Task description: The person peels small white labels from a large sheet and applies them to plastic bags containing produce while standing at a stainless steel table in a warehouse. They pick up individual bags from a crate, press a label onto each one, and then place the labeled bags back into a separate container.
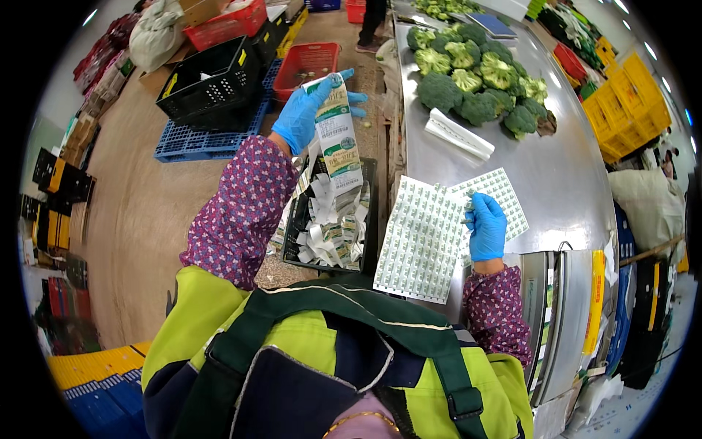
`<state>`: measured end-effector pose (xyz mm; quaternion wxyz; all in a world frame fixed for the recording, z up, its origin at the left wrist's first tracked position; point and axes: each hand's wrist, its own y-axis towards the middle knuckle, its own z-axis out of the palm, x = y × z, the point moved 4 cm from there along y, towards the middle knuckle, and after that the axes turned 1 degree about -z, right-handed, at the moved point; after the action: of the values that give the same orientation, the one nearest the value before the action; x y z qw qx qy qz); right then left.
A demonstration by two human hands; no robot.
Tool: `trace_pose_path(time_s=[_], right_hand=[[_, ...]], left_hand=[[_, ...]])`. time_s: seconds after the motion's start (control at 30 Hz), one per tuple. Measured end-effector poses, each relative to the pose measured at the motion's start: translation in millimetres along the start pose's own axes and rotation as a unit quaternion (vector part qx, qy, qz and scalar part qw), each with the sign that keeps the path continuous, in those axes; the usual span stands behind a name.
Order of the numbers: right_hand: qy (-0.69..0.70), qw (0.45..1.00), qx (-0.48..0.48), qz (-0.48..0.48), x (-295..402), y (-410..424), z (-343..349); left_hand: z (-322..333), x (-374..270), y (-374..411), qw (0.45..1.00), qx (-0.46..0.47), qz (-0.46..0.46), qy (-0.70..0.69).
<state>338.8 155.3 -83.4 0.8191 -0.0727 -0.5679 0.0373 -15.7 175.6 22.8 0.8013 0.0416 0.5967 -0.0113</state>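
In a blue glove, my left hand [307, 112] grips a strip of printed labels [339, 137] near its upper end. The strip hangs down over a black crate [370, 219] full of loose, curled label strips [329, 230]. My right hand [487, 226], also gloved, pinches a small green-and-white sticker [469, 195] between thumb and fingers. Under and beside that hand lie two sheets of small stickers, a nearer sheet [419, 241] overhanging the table edge and a farther sheet [502, 200] partly covered by it.
Several broccoli heads [471, 77] are heaped on the steel table [559, 181], beside a white plastic roll [459, 134]. A metal appliance [565, 324] stands at right. A red basket [305, 68], black crates [211, 77] and a blue pallet [203, 140] occupy the floor. A person's leg [373, 24] shows beyond.
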Motion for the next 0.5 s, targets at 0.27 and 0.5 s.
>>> trace_pose_path(time_s=[0.27,0.5], right_hand=[[-0.018,0.997,0.078,-0.006,12,-13,45],[-0.079,0.982,0.174,0.018,10,-31,115]], left_hand=[[-24,-33,-36,0.999,0.008,0.008,-0.049],[-2,-23,-73,0.993,0.032,0.009,-0.11]])
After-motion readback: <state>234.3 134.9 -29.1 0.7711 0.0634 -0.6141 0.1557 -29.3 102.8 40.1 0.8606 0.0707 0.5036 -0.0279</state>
